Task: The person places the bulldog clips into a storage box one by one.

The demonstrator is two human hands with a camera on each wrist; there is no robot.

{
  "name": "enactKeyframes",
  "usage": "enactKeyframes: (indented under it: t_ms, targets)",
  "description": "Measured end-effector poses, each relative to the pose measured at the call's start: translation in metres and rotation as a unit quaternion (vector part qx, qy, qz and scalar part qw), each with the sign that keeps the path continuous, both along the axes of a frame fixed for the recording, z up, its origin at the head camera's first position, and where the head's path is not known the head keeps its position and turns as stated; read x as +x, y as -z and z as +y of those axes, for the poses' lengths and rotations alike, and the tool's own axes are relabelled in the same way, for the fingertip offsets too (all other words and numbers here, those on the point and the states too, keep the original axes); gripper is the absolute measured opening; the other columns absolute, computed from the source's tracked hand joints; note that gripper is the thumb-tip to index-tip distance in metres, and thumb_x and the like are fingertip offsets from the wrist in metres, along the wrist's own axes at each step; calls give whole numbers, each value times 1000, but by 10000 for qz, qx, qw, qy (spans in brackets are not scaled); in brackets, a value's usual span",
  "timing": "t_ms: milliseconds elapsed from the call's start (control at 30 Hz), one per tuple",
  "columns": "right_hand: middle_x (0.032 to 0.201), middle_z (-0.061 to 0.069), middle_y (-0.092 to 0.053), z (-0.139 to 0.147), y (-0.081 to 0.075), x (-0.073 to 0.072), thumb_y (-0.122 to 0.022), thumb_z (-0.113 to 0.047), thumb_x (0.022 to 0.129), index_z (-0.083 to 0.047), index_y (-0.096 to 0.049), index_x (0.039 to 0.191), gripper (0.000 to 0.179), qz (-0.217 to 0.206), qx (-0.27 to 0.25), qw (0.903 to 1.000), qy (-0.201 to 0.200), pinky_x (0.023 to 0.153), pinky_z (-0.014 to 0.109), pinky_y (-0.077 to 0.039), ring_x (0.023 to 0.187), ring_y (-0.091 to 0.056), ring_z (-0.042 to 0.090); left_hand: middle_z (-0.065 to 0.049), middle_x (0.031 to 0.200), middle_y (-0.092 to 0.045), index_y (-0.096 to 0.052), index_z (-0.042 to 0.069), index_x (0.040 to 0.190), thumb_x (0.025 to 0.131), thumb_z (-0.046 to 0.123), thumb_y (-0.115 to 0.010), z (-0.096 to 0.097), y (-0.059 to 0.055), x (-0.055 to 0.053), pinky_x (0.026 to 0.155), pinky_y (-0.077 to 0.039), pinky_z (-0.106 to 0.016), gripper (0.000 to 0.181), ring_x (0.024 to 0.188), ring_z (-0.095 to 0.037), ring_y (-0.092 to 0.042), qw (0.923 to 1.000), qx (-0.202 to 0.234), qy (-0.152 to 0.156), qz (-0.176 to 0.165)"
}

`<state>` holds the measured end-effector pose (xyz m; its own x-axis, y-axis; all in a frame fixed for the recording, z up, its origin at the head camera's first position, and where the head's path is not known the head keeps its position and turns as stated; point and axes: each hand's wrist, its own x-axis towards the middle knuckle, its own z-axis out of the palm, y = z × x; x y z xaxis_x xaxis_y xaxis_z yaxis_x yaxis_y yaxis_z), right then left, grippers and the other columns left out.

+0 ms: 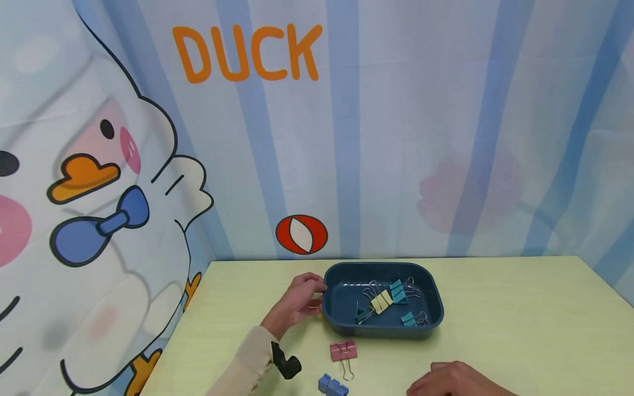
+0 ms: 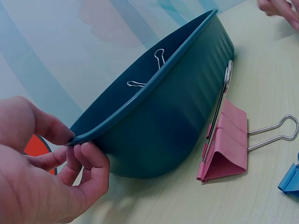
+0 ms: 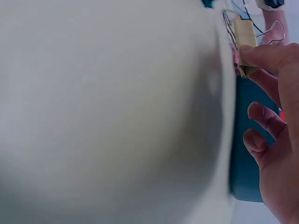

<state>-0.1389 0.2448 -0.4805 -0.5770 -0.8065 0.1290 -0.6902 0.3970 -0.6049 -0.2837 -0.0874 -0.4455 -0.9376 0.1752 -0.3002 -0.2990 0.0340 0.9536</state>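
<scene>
My left hand (image 1: 299,300) pinches the left rim of a dark blue tray (image 1: 381,331) between thumb and fingers, as the left wrist view shows up close. Inside the tray lie a yellow binder clip (image 1: 381,302) and several teal binder clips (image 1: 398,292). My right hand (image 1: 455,378) is at the lower edge of the head view, to the right in front of the tray. In the right wrist view its thumb and index finger pinch another yellow binder clip (image 3: 246,39); the head view hides that clip.
A pink binder clip (image 1: 343,350) lies on the pale yellow table (image 1: 520,308) just in front of the tray. Nearer stands a blue clip (image 1: 333,385), cut off in the left wrist view. Behind the table hangs a striped cloth (image 1: 376,137) with a duck print.
</scene>
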Motion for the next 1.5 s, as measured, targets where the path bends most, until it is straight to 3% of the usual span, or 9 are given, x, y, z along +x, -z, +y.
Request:
enactKeyframes:
  t_ms: [133, 233, 467, 600, 833, 1067, 1200, 1333, 1500]
  targets:
    - [122, -12, -72, 4, -23, -9, -64, -32, 104, -25, -75, 129, 28, -434, -157, 9987, 198, 94, 34, -54, 110, -68, 7, -14, 101, -61, -57, 1, 119, 100, 9, -57, 0, 0, -1, 60, -52, -27, 20, 70, -20, -56, 10000, -2, -14, -10]
    - [122, -12, -72, 2, -39, -17, -64, -28, 104, -27, -75, 128, 26, -271, -385, 9984, 327, 85, 30, -55, 107, -66, 6, -14, 102, -61, -57, 1, 118, 100, 9, -57, 0, 1, -1, 60, -52, -27, 20, 70, -20, -56, 10000, 10, -15, -24]
    - [118, -2, -75, -3, -69, -52, -75, -3, 93, -17, -76, 124, 34, 1478, -1228, 9814, -60, 68, 25, -52, 98, -68, 9, -15, 104, -61, -57, 2, 118, 99, 9, -57, 1, 1, -2, 60, -52, -26, 20, 70, -21, -56, 10000, 0, 2, -21]
    - [115, 0, -75, -6, -88, -71, -76, -1, 90, -15, -76, 123, 36, 1806, -1416, 9733, 28, 61, 22, -48, 83, -65, 4, -17, 107, -61, -57, 2, 119, 100, 9, -58, 2, 0, -2, 60, -52, -26, 20, 71, -21, -56, 10000, -13, 3, -32]
    - [113, -3, -75, -6, -116, -95, -77, 1, 89, -18, -76, 121, 37, 2136, -1438, 9652, 462, 51, 17, -35, 56, -38, -3, -18, 110, -62, -57, 2, 121, 99, 9, -58, 3, -1, -3, 61, -53, -26, 23, 73, -21, -57, 10000, -57, 3, -64]
    - [113, -3, -75, -4, -122, -109, -75, -1, 92, -18, -76, 121, 34, 2389, -1301, 9590, 800, 52, 20, -37, 58, -41, 1, -18, 111, -61, -57, 2, 122, 99, 9, -57, 3, -2, -5, 61, -53, -26, 24, 73, -21, -56, 10000, -46, 21, -86]
    - [126, 0, -71, -1, -120, -110, -79, -9, 90, -19, -69, 135, 47, 2393, -1157, 9575, 1123, 56, 22, -38, 63, -42, 3, -18, 109, -61, -57, 1, 121, 99, 9, -57, 4, -2, -5, 61, -52, -26, 23, 72, -21, -56, 10000, -43, 15, -72]
    - [145, 5, -60, 4, -115, -103, -86, -23, 85, -23, -56, 150, 72, 2144, -999, 9627, 1312, 59, 23, -38, 69, -41, 3, -19, 112, -62, -56, 1, 122, 99, 9, -57, 4, 0, -4, 61, -52, -26, 24, 72, -21, -56, 9999, -59, 13, -105]
    - [150, 4, -55, 3, -104, -80, -88, -33, 84, -25, -52, 153, 78, 1718, -850, 9746, 1163, 64, 23, -45, 83, -54, 3, -20, 113, -61, -56, 1, 124, 100, 9, -57, 3, 1, -3, 61, -53, -26, 26, 72, -21, -56, 9999, -50, -2, -106]
